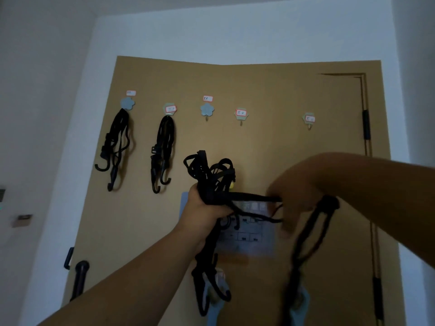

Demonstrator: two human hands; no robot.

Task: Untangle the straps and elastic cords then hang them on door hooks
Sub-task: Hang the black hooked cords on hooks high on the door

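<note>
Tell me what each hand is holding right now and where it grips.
The left hand grips the tangled bundle of black cords round its middle. The right hand pinches one cord pulled sideways from it; motion blur hides the exact grip.

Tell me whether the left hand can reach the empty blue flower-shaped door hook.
Probably yes: the blue flower-shaped door hook sits bare just above the left hand, nothing between, though that hand grips the tangled black cords.
</note>
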